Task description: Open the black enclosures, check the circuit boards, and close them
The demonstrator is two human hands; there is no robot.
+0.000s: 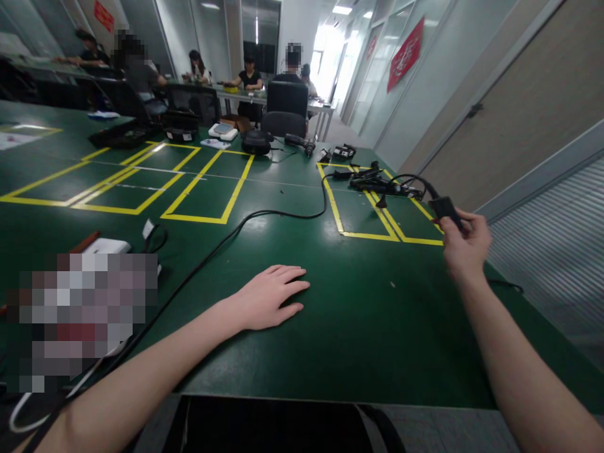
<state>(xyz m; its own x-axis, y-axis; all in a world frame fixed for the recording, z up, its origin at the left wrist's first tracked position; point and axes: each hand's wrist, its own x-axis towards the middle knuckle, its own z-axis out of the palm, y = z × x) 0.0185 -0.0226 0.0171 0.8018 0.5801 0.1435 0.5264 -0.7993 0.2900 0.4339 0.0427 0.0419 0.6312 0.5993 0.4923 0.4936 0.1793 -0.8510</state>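
Observation:
At the right edge of the green table (349, 302), my right hand (467, 245) is closed around a black rectangular adapter (446, 211) and holds it above the tabletop. A cable (427, 182) curves from the adapter's far end toward a pile of black cables and plugs (372, 179). That pile lies across the yellow-taped boxes at the right. My left hand (271, 299) rests flat on the table, palm down, fingers spread, with nothing in it. A long black cable (245, 220) runs beyond it from the pile to the lower left.
Yellow-taped rectangles (226, 221) mark the table's far left. Behind them sit a black tray (123, 133), a white device (223, 131), a round black case (257, 142) and a black handheld tool (299, 143). A partly blurred-out item (106, 246) lies near left. Several people sit at tables beyond.

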